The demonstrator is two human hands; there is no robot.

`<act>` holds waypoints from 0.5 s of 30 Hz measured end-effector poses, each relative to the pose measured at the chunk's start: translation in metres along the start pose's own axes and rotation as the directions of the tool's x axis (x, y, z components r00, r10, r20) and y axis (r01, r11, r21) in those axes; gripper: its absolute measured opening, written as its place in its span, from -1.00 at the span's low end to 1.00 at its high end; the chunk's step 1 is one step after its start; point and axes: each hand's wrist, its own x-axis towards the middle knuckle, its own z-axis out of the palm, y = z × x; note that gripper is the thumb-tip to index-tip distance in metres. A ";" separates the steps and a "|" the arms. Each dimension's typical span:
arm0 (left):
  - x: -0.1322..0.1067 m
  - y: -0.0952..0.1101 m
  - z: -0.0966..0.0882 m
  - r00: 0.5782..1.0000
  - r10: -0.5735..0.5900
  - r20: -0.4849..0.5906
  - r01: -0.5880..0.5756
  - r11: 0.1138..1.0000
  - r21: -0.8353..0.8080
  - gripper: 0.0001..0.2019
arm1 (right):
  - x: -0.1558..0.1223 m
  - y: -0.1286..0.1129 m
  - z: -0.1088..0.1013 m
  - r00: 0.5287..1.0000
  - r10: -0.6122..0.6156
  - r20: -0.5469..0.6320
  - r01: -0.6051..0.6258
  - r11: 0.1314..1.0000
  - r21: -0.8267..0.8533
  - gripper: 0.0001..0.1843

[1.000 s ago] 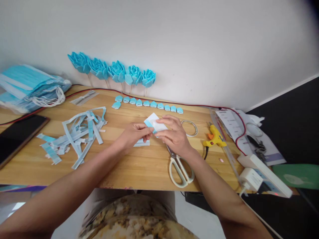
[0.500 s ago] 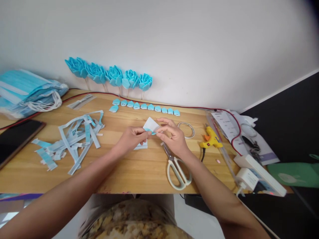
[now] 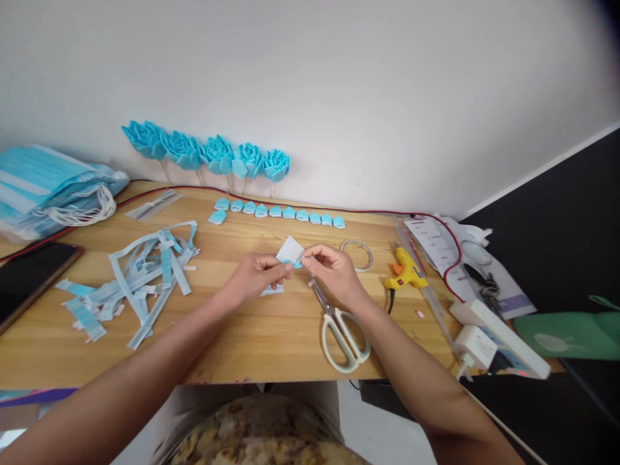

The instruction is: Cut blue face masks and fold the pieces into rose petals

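Both my hands meet over the middle of the wooden table (image 3: pixel 252 342). My left hand (image 3: pixel 252 279) and my right hand (image 3: pixel 333 274) pinch a small folded piece of white and blue mask fabric (image 3: pixel 291 250) between their fingertips, a little above the table. Under my left hand lie a few more cut fabric pieces (image 3: pixel 272 290). White-handled scissors (image 3: pixel 339 326) lie just below my right hand. A row of small folded blue petals (image 3: pixel 278 211) sits beyond the hands.
Blue fabric roses (image 3: pixel 206 152) lean on the wall. Cut mask strips (image 3: pixel 138 274) lie at the left, with stacked masks (image 3: pixel 43 187) and a dark phone (image 3: pixel 29 274). A tape ring (image 3: pixel 358 254), yellow glue gun (image 3: pixel 404 271), papers and a power strip (image 3: pixel 498 332) are at the right.
The fabric piece has been folded smaller between my fingers, and my hands have drawn closer together. The view has tipped slightly downward.
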 end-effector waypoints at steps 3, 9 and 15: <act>0.000 0.000 0.000 1.000 0.006 0.010 -0.006 1.000 0.014 -0.65 | 0.000 0.000 0.000 1.000 -0.001 -0.009 0.001 1.000 -0.005 -0.77; -0.001 0.002 0.000 0.999 0.044 -0.013 -0.043 0.997 0.069 -0.67 | 0.000 0.001 0.003 0.999 -0.014 0.034 0.011 0.996 0.087 -0.56; -0.001 0.003 -0.002 0.979 0.155 -0.134 -0.148 0.987 0.062 -0.72 | -0.003 0.000 0.007 0.982 0.012 0.190 -0.038 0.991 0.131 -0.33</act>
